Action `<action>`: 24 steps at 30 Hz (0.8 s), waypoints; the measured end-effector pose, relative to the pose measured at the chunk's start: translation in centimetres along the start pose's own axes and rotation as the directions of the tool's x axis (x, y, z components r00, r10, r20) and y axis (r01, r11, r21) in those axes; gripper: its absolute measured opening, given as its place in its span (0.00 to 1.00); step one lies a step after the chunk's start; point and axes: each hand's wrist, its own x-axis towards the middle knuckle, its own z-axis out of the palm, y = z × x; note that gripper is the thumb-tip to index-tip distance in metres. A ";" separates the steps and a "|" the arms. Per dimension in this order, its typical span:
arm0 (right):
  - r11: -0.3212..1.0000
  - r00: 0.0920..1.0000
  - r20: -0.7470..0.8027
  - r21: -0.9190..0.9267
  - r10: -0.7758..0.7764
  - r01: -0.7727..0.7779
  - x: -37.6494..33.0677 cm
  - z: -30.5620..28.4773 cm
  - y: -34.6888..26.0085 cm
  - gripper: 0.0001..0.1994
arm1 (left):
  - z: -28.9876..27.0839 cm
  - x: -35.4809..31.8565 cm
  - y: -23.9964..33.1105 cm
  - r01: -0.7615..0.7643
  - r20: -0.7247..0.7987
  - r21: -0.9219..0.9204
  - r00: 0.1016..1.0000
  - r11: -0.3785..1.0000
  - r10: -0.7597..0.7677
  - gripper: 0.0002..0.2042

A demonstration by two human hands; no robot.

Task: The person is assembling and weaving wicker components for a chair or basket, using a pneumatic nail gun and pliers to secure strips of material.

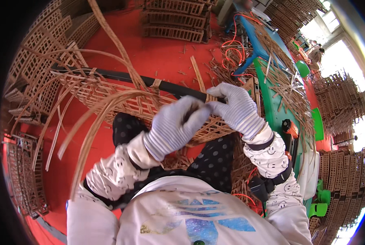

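Observation:
A long woven wicker frame lies across my lap, its open lattice made of brown strips. Along its far edge runs a black rod, bound in places with strip. My right hand, in a grey-and-white striped glove, pinches at the wicker strip wrapped round the rod's right end. Close beside it is my left hand, gloved alike, with curled fingers touching or nearly touching the right fingertips. Whatever lies in the left fingers is hidden. Long loose strips arch out from the frame to the left.
A green table on my right carries loose strips and an orange-and-black tool. Beyond it stands a blue table. Stacked wicker racks stand around, and orange hoses and scraps lie on the red floor.

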 end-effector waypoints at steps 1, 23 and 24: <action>0.998 0.997 0.049 0.038 0.055 -0.057 0.3 0.0 -0.3 0.15 | 0.3 -1.2 -1.2 0.178 0.015 -0.120 0.984 0.977 -0.178 0.14; 0.966 0.999 -0.047 -0.259 -0.003 -0.009 -1.5 0.6 -1.4 0.22 | -3.3 5.6 6.4 -0.169 0.252 0.844 0.963 0.508 -0.098 0.12; 0.967 0.999 -0.046 -0.255 -0.005 -0.007 -1.5 0.8 -1.7 0.22 | -3.7 6.4 6.2 -0.232 0.274 0.857 0.961 0.461 -0.026 0.12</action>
